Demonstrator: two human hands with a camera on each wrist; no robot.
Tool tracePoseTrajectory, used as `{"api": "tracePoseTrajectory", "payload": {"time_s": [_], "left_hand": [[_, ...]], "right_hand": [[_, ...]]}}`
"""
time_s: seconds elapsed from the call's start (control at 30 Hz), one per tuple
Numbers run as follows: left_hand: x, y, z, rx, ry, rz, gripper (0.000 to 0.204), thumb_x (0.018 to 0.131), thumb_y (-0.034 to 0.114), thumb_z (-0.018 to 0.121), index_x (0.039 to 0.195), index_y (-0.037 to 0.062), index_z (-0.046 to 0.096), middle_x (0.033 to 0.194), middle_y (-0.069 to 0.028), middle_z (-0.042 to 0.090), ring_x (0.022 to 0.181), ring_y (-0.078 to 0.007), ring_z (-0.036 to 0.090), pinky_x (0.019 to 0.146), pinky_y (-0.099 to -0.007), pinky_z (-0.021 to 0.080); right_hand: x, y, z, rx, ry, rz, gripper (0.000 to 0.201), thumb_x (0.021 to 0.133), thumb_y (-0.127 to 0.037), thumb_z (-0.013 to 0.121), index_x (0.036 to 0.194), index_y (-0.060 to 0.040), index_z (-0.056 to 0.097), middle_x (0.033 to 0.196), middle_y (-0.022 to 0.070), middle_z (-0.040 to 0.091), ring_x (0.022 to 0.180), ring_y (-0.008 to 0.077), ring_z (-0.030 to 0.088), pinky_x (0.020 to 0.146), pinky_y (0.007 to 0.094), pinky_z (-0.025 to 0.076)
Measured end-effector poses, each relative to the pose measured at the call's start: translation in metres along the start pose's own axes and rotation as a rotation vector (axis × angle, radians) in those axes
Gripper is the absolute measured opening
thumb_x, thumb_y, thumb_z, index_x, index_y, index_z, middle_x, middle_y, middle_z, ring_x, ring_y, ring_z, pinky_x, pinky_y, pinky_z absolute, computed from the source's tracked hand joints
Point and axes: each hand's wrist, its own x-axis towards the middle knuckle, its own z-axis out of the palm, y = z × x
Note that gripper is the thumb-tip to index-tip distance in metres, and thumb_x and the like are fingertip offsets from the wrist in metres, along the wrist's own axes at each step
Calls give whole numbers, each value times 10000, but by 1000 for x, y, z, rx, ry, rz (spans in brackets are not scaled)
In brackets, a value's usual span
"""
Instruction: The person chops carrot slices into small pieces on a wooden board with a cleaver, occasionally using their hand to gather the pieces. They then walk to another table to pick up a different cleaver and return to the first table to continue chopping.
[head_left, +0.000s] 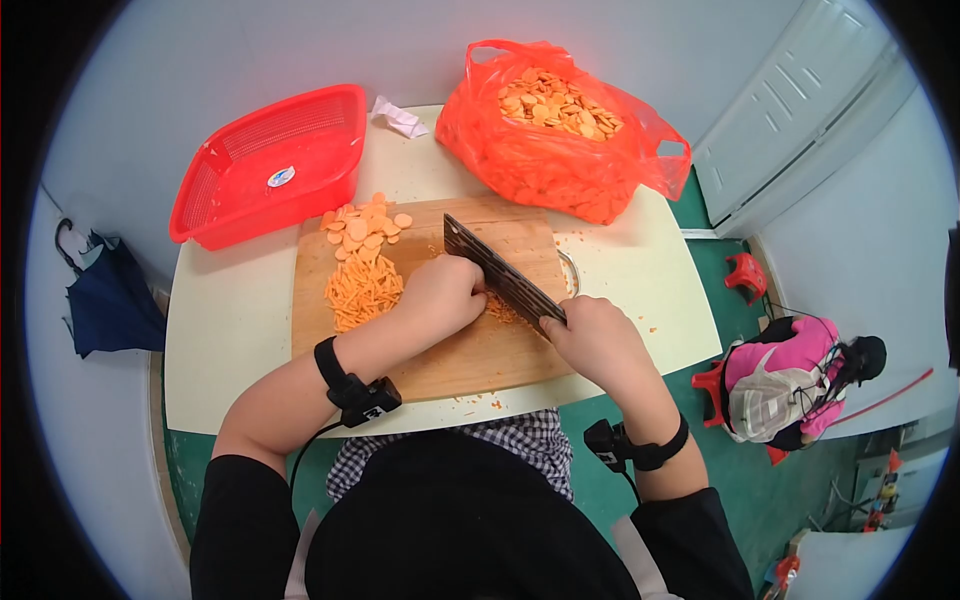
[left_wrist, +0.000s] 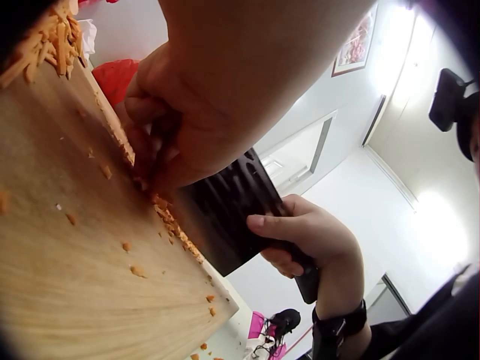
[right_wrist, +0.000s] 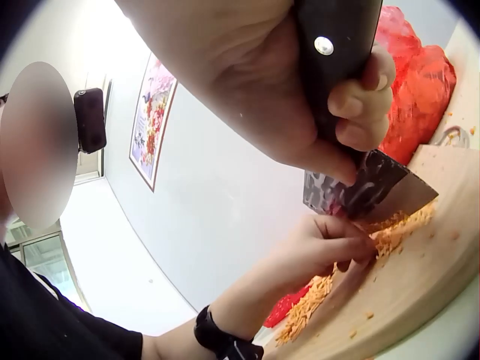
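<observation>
A dark cleaver (head_left: pixel 505 275) stands on edge over the wooden board (head_left: pixel 450 365), its handle gripped by the right hand (head_left: pixel 600 340), fingers wrapped round it in the right wrist view. The left hand (head_left: pixel 440 295) is against the board beside the blade, fingers bent and fingertips down; what lies under them is hidden. Fine orange bits (head_left: pixel 500 308) lie by the blade. Left of the left hand are a heap of orange strips (head_left: pixel 362 292) and, behind it, round orange slices (head_left: pixel 362 228).
A red basket (head_left: pixel 270 180) stands at the table's back left. A red plastic bag (head_left: pixel 560 165) full of orange slices is at the back right, a crumpled tissue (head_left: pixel 400 118) between them. On the right, a person in pink (head_left: pixel 790 350) sits on a red stool.
</observation>
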Motion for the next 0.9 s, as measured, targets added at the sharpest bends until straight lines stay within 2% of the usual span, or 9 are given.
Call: {"api": "tracePoseTrajectory", "payload": {"time_s": [0.17,0.27,0.37,0.5,0.57,0.63,0.8,0.9], "left_hand": [[-5,-2,-1,48,24,83,143,752,149,659,797,25,714,795,-175,666,758,-333,648,682,-414,519],[-6,-7,3,12,31,90,135,758,155,642,778,35,702,771,-175,653,762,-349,639,683,-440,513],[-8,-3,1,40,37,89,151,761,161,667,806,24,711,797,-173,653,752,-342,635,692,-421,511],[-8,-3,-1,46,14,64,166,769,169,661,827,22,712,799,-173,652,752,-337,633,700,-419,508],[-9,-10,4,68,81,128,184,774,173,654,868,25,708,817,-164,646,774,-330,630,703,-411,506],[-9,-7,2,88,74,130,189,777,178,653,886,33,707,825,-154,643,796,-326,626,713,-410,504],[-8,-1,-3,162,69,164,205,784,183,652,939,61,707,844,-117,638,853,-312,616,741,-407,498],[-4,-4,0,160,8,151,213,782,186,656,951,69,711,849,-107,642,876,-299,611,759,-401,495]], "right_hand": [[-2,-1,1,13,13,-9,317,870,-279,595,818,27,655,781,228,660,759,382,660,710,449,531],[-7,-8,3,-37,32,-20,316,873,-278,591,817,25,656,784,222,663,755,377,662,713,447,533],[-6,-5,2,-52,50,-26,316,875,-279,583,831,23,664,797,216,668,763,369,665,717,443,535],[-5,10,-3,90,74,-1,339,868,-303,578,811,20,665,716,225,629,711,375,634,684,439,501],[-9,15,-5,132,96,1,338,868,-296,576,795,22,664,691,224,619,681,373,624,663,439,492],[-15,18,-12,202,130,-11,340,867,-287,576,766,27,658,661,223,599,628,370,593,627,439,468],[-15,18,-13,185,135,0,346,866,-285,583,757,36,652,657,228,590,612,367,582,619,438,461],[-11,17,-11,194,122,-11,347,868,-283,581,757,38,653,651,231,586,612,369,583,620,439,462]]}}
